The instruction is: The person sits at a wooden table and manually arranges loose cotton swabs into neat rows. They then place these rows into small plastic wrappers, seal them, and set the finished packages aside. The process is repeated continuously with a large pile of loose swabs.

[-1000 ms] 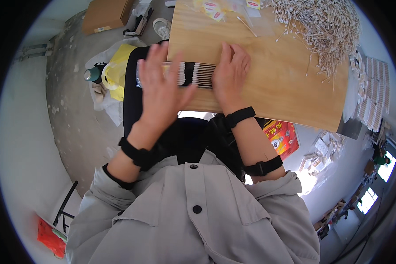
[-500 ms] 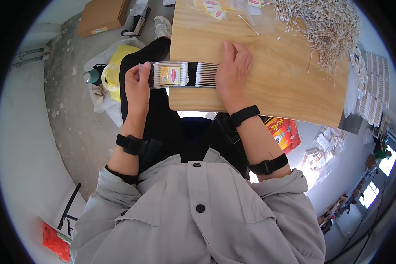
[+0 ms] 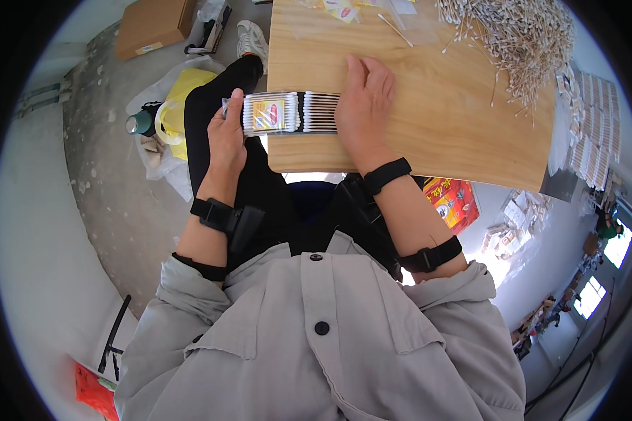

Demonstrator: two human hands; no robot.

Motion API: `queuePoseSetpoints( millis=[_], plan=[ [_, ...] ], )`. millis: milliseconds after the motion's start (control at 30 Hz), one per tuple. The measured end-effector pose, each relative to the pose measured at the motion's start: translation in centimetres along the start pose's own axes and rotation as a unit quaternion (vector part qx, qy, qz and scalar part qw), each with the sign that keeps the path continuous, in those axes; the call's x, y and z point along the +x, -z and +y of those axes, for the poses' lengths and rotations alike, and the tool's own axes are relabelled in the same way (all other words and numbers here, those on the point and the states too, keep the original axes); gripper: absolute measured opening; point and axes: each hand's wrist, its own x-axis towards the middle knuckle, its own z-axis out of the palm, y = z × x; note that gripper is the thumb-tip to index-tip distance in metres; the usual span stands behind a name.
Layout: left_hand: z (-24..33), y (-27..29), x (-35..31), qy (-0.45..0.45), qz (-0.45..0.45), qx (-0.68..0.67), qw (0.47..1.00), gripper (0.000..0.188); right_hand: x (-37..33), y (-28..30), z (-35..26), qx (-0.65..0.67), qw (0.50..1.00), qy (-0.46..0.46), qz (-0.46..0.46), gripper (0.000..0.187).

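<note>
Left hand (image 3: pixel 226 137) closed around the end of a clear pack of cotton swabs (image 3: pixel 272 114) at the near left edge of the wooden board (image 3: pixel 428 133), right hand (image 3: pixel 361 105) flat and open, pressing on a row of swabs (image 3: pixel 321 112), big loose swab pile (image 3: pixel 519 35) far right, yellow bag (image 3: pixel 179 95) on the floor

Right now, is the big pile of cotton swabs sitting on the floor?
No, the pile of loose cotton swabs lies on the far right corner of the wooden board, well above the grey floor.
</note>
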Motion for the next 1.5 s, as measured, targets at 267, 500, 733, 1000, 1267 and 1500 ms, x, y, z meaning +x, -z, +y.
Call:
queuePoseSetpoints(
  millis=[267, 500, 733, 1000, 1267, 1500],
  plan=[
    [-1.1, 0.1, 0.5, -0.021, -0.010, -0.033, 0.999, 0.027, 0.1, -0.4, -0.7, -0.007, 1.000, -0.003, 0.001, 0.035],
    [-1.2, 0.3, 0.6, -0.030, 0.000, -0.028, 0.999, 0.027, 0.4, -1.2, -2.3, 0.027, 0.999, 0.021, -0.003, 0.034],
    [-0.3, 1.1, 0.4, -0.144, 0.043, 0.131, 0.980, 0.024, 0.3, -1.1, -2.6, 0.030, 0.999, 0.014, -0.005, 0.034],
    [6.1, -4.2, -1.9, -0.457, -0.123, 0.467, 0.747, 0.025, 0.1, -1.2, -2.4, 0.025, 1.000, 0.000, -0.014, 0.036],
    [6.0, -5.7, -0.2, -0.371, -0.221, 0.543, 0.720, 0.035, 0.1, -1.0, -2.5, 0.022, 1.000, 0.003, -0.010, 0.037],
    [5.6, -6.1, -0.6, -0.397, -0.173, 0.565, 0.702, 0.037, 0.1, -1.2, -2.3, 0.019, 1.000, 0.003, -0.006, 0.038]
  ],
)
